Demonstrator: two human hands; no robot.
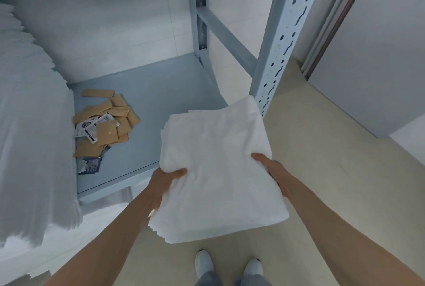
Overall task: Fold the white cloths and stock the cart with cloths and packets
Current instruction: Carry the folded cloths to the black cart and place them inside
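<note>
Two hands, one stack of folded white cloths [218, 166], carried at the shelf's edge.
Left hand [164, 184] and right hand [273, 170] clamp its near sides; the shelf [156, 101] lies ahead-left, long axis pointing in, packets [105, 122] beyond the left hand.

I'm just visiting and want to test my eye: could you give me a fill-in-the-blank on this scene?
1. Both hands hold a stack of folded ____ cloths.
2. The left hand and the right hand grip the stack from opposite ____.
3. The brown packets lie on the grey ____.

Missing words: white; sides; shelf
</note>
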